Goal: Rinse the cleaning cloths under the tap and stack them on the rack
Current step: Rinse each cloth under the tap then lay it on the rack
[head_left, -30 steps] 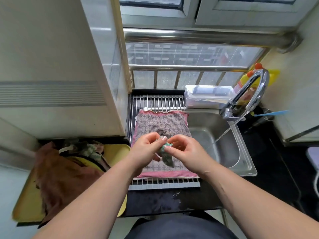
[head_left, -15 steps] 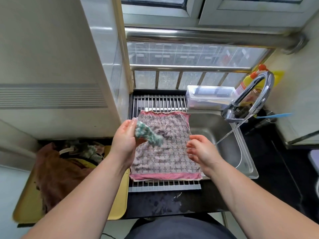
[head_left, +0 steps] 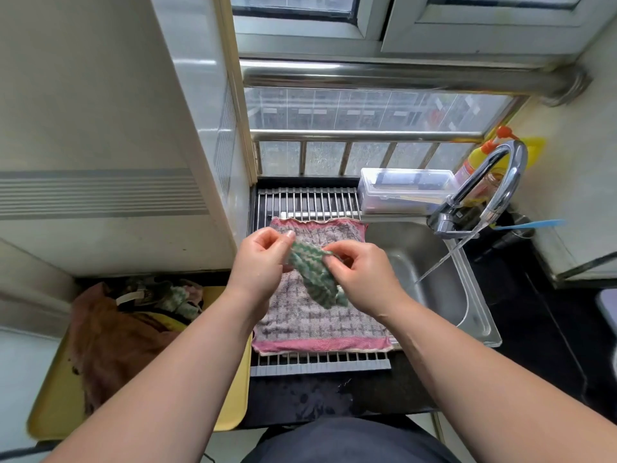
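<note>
At the far left a yellow tray [head_left: 230, 412] sits on the dark counter, heaped with crumpled cloths: a large brown cloth [head_left: 110, 345] in front and a green-and-white one [head_left: 180, 295] among others behind it. Just right of the tray, the roll-up metal rack [head_left: 307, 202] spans the left part of the sink, and a grey checked towel with pink edges [head_left: 317, 325] lies spread flat on it. Above that towel the left hand [head_left: 263, 262] pinches the upper corner of a small green-and-white cloth [head_left: 314, 275] between thumb and fingers. The right hand [head_left: 364, 279] pinches the same cloth's opposite edge, fingers curled, so it hangs stretched between both hands, its lower end drooping toward the towel. To the right lies the steel sink basin [head_left: 444, 295], with a thin stream of water [head_left: 444, 259] slanting into it from the curved chrome tap [head_left: 500, 182]. Behind the basin a clear plastic box [head_left: 404, 190] stands beside the rack, and further right a yellow bottle with an orange cap [head_left: 477, 158] stands in the corner.
</note>
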